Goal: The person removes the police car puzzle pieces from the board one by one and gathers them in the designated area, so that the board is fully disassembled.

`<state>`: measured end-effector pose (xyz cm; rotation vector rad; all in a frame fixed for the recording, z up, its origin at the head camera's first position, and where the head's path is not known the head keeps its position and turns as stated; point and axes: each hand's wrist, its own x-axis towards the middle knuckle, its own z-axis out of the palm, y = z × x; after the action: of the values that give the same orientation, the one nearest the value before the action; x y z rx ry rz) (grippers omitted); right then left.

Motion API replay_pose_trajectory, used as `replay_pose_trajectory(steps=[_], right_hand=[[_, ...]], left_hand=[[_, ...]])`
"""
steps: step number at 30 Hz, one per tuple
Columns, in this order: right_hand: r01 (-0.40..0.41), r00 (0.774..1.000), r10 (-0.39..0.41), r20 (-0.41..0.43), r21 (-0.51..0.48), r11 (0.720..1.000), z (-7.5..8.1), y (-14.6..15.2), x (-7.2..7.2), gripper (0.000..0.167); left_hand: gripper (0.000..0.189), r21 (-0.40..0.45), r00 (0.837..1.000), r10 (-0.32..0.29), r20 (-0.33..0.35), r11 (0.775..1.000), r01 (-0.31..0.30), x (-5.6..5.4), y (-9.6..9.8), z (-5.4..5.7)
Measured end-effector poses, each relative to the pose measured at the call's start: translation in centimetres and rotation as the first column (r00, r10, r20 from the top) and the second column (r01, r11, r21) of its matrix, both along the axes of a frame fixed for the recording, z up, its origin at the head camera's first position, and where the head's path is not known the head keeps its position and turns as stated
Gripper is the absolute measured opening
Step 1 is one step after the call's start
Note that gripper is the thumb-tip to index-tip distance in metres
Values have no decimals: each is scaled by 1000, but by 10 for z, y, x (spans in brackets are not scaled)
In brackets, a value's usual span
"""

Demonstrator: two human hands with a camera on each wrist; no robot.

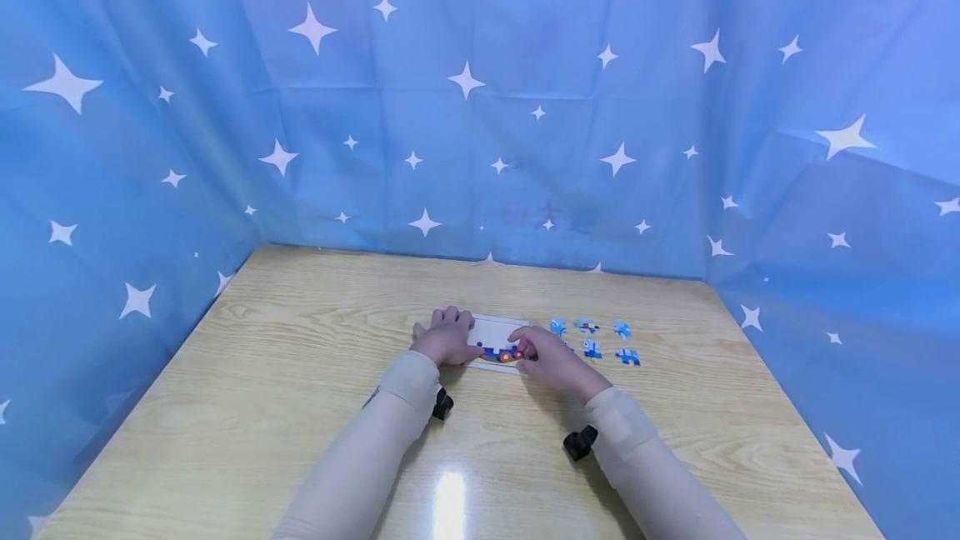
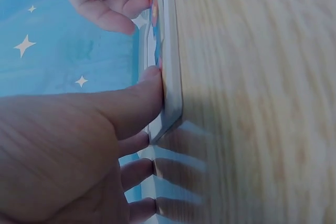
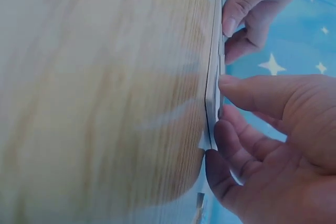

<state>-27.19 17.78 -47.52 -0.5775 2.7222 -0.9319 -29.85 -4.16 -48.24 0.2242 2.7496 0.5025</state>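
A white rectangular puzzle tray (image 1: 491, 330) lies on the table between my hands, with joined blue and red puzzle pieces (image 1: 491, 353) along its near side. My left hand (image 1: 447, 340) rests at the tray's left end. Its thumb (image 2: 144, 95) presses on the tray's near part, while the other fingers reach out to the tabletop. At the right end, my right hand (image 1: 553, 359) pinches a puzzle piece (image 1: 517, 352) with thumb and index finger, low over the tray. The right wrist view shows the thumb (image 3: 247, 90) at the tray's corner; that piece is mostly hidden there.
Right of the tray lie several loose blue puzzle pieces (image 1: 628, 357) in two rough rows, one partly behind my right hand. A wooden table (image 1: 300, 373) carries everything. Behind and beside it hangs a blue curtain (image 1: 465, 157) with white stars.
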Motion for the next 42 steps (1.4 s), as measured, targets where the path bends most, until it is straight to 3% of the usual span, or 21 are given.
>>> replay_pose_trajectory(steps=[22, 30, 37, 42], right_hand=[[26, 999, -24, 35, -59, 998, 0, 5, 2, 30], [71, 997, -70, 28, -48, 996, 0, 3, 2, 26], [121, 990, -115, 83, -71, 990, -4, 5, 1, 21], [119, 990, -112, 82, -91, 989, -3, 6, 1, 23]], left_hand=[[69, -43, 1000, -8, -10, 999, 7, 3, 2, 1], [69, -43, 1000, -16, -18, 999, 15, 3, 2, 0], [68, -59, 1000, -25, -14, 998, 24, 1, 2, -2], [68, -63, 1000, -22, -6, 998, 21, 2, 3, -2]])
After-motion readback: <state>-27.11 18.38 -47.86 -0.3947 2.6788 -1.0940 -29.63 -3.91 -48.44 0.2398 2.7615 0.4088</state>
